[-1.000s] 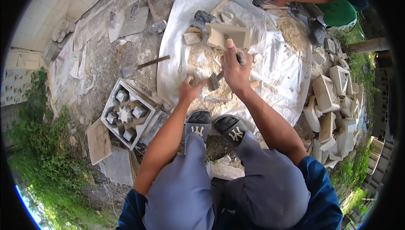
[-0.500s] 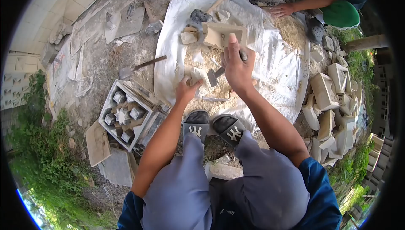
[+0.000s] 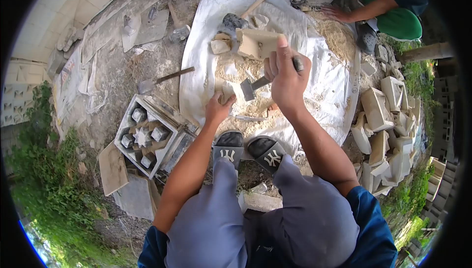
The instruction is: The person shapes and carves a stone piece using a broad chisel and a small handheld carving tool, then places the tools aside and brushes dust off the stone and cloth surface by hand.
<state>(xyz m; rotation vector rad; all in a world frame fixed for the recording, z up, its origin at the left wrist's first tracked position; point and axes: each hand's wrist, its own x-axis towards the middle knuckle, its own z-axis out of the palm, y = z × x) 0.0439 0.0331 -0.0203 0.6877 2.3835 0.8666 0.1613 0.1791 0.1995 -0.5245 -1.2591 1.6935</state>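
My right hand [image 3: 289, 79] is wrapped round the handle of a small hammer [image 3: 248, 89], thumb along the top. The metal head hangs just right of a pale stone piece [image 3: 230, 88]. My left hand [image 3: 218, 107] grips that piece at its lower left, over a white sheet [image 3: 196, 52] strewn with stone dust. Beyond them sits a hollow, box-shaped pale block [image 3: 258, 43], partly behind my right hand. A broken stone chunk [image 3: 221, 46] lies to its left.
A mallet [image 3: 235, 21] lies on the sheet's far part. At left are a hatchet-like tool [image 3: 167, 77] and a hexagonal mould [image 3: 146, 135]. Pale blocks [image 3: 378, 108] are piled at right. A co-worker's hand [image 3: 337, 14] rests near the sheet's far right corner.
My right hand has moved right and lifted the hammer a little off the stone piece. My left hand stays near the same place. The co-worker's hand has shifted slightly right.
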